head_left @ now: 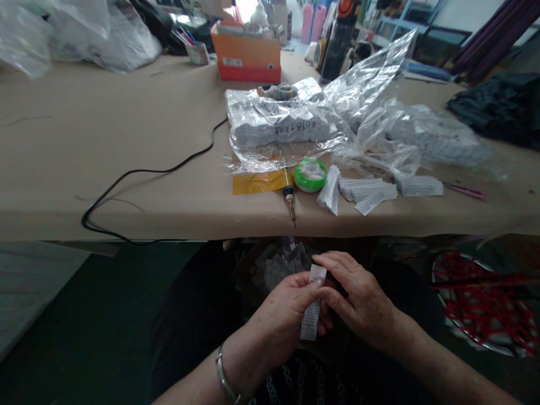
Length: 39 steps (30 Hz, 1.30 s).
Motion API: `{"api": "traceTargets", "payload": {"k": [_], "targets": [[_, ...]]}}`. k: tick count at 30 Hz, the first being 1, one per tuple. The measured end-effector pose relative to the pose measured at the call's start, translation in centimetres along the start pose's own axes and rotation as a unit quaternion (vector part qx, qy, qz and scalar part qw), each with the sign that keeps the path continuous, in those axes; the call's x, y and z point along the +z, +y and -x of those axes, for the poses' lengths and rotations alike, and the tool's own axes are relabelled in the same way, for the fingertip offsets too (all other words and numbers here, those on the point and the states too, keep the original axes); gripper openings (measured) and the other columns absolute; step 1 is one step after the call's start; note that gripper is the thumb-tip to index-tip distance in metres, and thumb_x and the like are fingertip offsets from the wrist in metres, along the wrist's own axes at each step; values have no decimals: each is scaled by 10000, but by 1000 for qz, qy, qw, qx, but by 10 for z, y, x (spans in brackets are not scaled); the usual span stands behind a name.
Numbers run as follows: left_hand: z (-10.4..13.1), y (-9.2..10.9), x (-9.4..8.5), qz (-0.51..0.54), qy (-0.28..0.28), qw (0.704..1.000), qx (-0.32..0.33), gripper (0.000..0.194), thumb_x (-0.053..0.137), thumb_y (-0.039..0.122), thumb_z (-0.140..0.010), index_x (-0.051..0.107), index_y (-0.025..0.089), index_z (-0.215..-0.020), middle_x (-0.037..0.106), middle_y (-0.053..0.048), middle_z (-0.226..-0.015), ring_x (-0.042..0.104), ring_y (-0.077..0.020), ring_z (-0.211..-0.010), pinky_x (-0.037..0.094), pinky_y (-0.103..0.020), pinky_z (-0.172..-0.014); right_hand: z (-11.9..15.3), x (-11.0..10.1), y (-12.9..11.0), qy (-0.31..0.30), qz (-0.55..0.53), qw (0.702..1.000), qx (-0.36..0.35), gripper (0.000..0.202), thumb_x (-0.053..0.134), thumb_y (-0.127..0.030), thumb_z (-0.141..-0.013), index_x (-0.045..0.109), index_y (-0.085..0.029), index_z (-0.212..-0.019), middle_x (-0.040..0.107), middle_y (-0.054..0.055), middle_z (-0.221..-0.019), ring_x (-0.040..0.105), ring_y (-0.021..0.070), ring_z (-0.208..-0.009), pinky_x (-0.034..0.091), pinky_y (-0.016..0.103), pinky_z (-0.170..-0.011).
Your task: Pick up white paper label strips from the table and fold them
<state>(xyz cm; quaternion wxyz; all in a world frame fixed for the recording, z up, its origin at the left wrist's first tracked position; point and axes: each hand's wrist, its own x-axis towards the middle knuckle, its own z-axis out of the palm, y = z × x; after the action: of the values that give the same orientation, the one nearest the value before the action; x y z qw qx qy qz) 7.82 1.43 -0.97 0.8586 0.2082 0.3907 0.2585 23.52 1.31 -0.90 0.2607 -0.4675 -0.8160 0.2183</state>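
Note:
In front of my lap, below the table edge, my left hand (pixel 291 301) pinches a narrow white printed label strip (pixel 311 320) between thumb and fingers. My right hand (pixel 358 292) is curled against the strip's right side, its thumb by my left thumb and its index fingertip at the top end. Under my hands, a box (pixel 253 261) holds many small pale strips. On the table, stacks of similar labels (pixel 365 190) lie beside a round green tub (pixel 311 175) with white stuff in it. A tool like a soldering iron (pixel 289 198) points toward me at the edge.
Clear plastic bags of white bundles (pixel 287 126) lie mid-table, near yellow tape (pixel 257 183). A black cable (pixel 156 170) runs to the table edge. Pink-handled scissors (pixel 468 192) lie right. An orange box (pixel 247 56) stands behind. A tray of red pieces (pixel 481 304) sits low right.

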Motion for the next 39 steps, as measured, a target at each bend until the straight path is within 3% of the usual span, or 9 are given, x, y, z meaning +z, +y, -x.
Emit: {"api": "traceTargets", "payload": {"k": [6, 8, 11, 14, 17, 23, 32, 35, 39], "targets": [[2, 3, -5, 21, 0, 1000, 16, 241, 622, 354, -787, 553, 139, -703, 508, 27, -552, 494, -67, -455, 367, -179, -455, -2, 4, 2, 6, -118, 989, 84, 380, 539, -352, -874, 529, -194, -1219, 621, 108, -1146, 581, 242, -1062, 472, 400, -925], [2, 2, -7, 22, -3, 999, 31, 261, 616, 368, -792, 536, 143, -688, 499, 30, -564, 490, -69, -464, 356, -183, -456, -6, 5, 3, 3, -213, 966, 147, 318, 559, -358, -863, 563, -197, -1136, 657, 76, -1037, 628, 206, -949, 503, 340, -852], [2, 1, -10, 12, 5, 998, 57, 279, 604, 400, -797, 534, 147, -704, 498, 30, -574, 486, -74, -475, 343, -190, -460, -15, 8, 1, -33, -358, 907, 221, 205, 593, -365, -839, 594, -173, -912, 659, 16, -776, 635, 140, -693, 518, 255, -660], [3, 1, -11, -10, 30, 996, 77, 288, 614, 414, -787, 540, 147, -709, 510, 26, -579, 480, -74, -480, 341, -194, -473, -23, 13, -3, -51, -441, 859, 253, 200, 610, -362, -824, 569, -166, -835, 622, -26, -605, 590, 106, -514, 487, 220, -520], [4, 3, -13, -31, 48, 994, 91, 297, 611, 423, -787, 542, 148, -698, 519, 22, -568, 475, -75, -484, 340, -196, -484, -29, 17, -6, -56, -476, 838, 260, 201, 606, -361, -823, 552, -167, -824, 621, -38, -539, 568, 104, -417, 468, 215, -443], [3, 6, -16, -44, 68, 991, 109, 286, 602, 419, -790, 549, 149, -713, 518, 20, -562, 460, -77, -479, 336, -196, -476, -38, 19, -9, -55, -470, 844, 251, 201, 601, -356, -813, 548, -163, -791, 608, -45, -498, 556, 104, -374, 449, 204, -399], [-5, 19, -19, -118, 95, 971, 183, 333, 568, 428, -815, 532, 158, -624, 501, 20, -540, 426, -80, -480, 329, -198, -484, -55, 22, -6, -40, -506, 827, 244, 173, 591, -330, -801, 530, -171, -776, 580, -52, -483, 536, 105, -379, 442, 219, -426], [-8, 26, -19, -154, 114, 957, 216, 327, 568, 415, -812, 557, 155, -614, 518, 14, -547, 443, -95, -511, 349, -208, -512, -62, 21, -6, -19, -492, 840, 229, 180, 594, -343, -786, 541, -173, -762, 552, -55, -480, 509, 101, -390, 434, 225, -434], [-8, 37, -22, -240, 156, 914, 287, 208, 567, 319, -816, 644, 149, -724, 604, -8, -666, 511, -130, -644, 398, -224, -619, -71, 16, -5, 38, -419, 884, 203, 164, 620, -321, -746, 566, -169, -714, 547, -37, -579, 504, 96, -524, 426, 215, -517]]}}
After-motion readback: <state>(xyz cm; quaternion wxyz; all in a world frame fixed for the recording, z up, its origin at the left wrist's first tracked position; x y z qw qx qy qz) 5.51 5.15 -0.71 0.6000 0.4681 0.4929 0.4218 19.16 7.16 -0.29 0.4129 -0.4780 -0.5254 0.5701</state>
